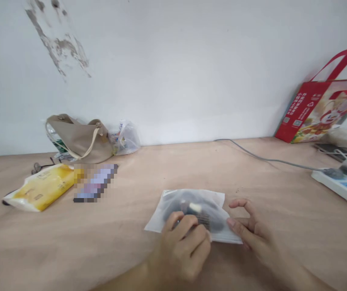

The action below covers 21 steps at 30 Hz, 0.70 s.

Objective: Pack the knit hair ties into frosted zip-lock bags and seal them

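A frosted translucent plastic bag (218, 198) lies flat on the table in front of me, with a dark coiled item inside it. Through the film I also make out a small whitish piece and a ribbed brownish part; their kind is unclear. My left hand (184, 246) is closed over the bag's near edge, its fingers curled against the film and partly hiding the contents. At the bag's right side is my right hand (256, 232), thumb tip at the edge and index finger held apart from it.
At left lie a yellow-and-white packet (47, 188), glasses (36, 166) and a pixelated phone-like object (96, 184). A beige handbag (82, 137) and a clear plastic bag (127, 137) lean by the wall. A grey cable (264, 159) runs to a white power strip (343, 186), near a red shopping bag (309, 107).
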### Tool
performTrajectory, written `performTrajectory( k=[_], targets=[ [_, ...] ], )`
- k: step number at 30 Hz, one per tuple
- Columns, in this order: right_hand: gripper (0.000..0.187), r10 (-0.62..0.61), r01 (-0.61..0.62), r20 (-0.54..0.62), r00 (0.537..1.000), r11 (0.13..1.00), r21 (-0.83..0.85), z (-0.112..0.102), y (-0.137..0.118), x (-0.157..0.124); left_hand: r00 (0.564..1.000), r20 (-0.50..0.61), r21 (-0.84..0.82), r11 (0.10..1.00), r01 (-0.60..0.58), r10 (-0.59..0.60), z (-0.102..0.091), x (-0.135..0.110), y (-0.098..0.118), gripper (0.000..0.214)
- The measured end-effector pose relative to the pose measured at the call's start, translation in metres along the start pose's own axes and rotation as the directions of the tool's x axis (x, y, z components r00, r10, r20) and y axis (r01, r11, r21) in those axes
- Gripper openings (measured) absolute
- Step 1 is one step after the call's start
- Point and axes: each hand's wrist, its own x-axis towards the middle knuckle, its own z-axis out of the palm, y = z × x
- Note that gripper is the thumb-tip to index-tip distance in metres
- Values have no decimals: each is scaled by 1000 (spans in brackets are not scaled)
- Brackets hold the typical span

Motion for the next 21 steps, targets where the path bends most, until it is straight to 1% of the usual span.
performTrajectory(
  k=[5, 8, 9, 11, 12, 13, 15, 18, 20, 21],
  targets=[
    [45, 16, -12, -106, 994, 999, 34, -25, -1, 19, 997, 5, 51, 996, 75, -75, -27, -23, -31, 19],
    [44, 32, -32, -99, 995, 999, 1, -37, 3, 28, 995, 18, 118, 988, 96, -99, -41, -33, -47, 20],
    [43, 37, -39, -93, 995, 999, -15, -38, 5, 29, 993, 23, 117, 986, 116, -119, -44, -34, -49, 19],
    [41, 45, -48, -78, 996, 998, -36, -39, 7, 30, 981, 60, 65, 982, 180, -184, -47, -32, -50, 13],
    [41, 43, -45, -77, 996, 998, -32, -38, 7, 30, 973, 89, 26, 977, 212, -214, -47, -30, -49, 9],
    [41, 33, -34, -73, 997, 999, -17, -35, 7, 29, 965, 120, -9, 971, 238, -235, -45, -26, -46, 12],
    [41, -3, 3, -24, 1000, 1000, 22, -29, 5, 26, 954, 161, -45, 964, 263, -253, -39, -18, -40, 18],
    [48, -114, 113, 34, 993, 993, 35, -14, 0, 21, 964, 154, -31, 974, 223, -216, -23, -6, -34, 6],
    [52, -135, 135, 16, 991, 990, -25, -5, 0, 20, 976, 133, -7, 985, 173, -171, -12, 0, -33, 16],
    [49, -125, 124, -9, 992, 990, -64, -1, 1, 20, 982, 118, 10, 989, 150, -150, -9, 3, -34, 19]
  ],
)
